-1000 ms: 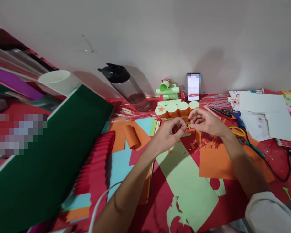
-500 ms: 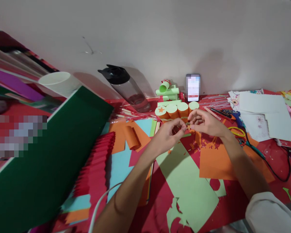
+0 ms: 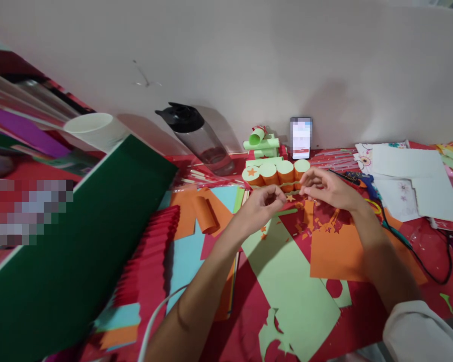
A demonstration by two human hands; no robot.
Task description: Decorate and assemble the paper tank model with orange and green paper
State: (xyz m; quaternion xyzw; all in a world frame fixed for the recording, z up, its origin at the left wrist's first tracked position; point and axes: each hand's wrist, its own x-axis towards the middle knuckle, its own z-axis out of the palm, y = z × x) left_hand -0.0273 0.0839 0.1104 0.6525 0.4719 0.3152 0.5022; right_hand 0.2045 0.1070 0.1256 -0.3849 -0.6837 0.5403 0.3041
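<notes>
My left hand (image 3: 262, 208) is closed in a pinch, with a small orange paper star (image 3: 290, 198) at its fingertips. My right hand (image 3: 330, 190) is a little to the right, its fingers loosely curled and apart, and I see nothing held in it. Just behind both hands stands a row of orange paper rolls (image 3: 285, 178) with pale green round tops. The leftmost top (image 3: 251, 172) bears an orange star. A wavy pale strip runs along the front of the rolls, partly hidden by my fingers.
Stacked green paper rolls (image 3: 264, 144) and a phone (image 3: 301, 138) stand by the wall. A dark-lidded bottle (image 3: 202, 136) leans left. A green board (image 3: 79, 236) slants on the left. Green paper (image 3: 287, 281), an orange sheet (image 3: 335, 251), scraps and a black cable (image 3: 443, 276) lie around.
My right hand has drawn away to the right from the star and my left hand. The star stays by my left fingertips, shifted slightly left.
</notes>
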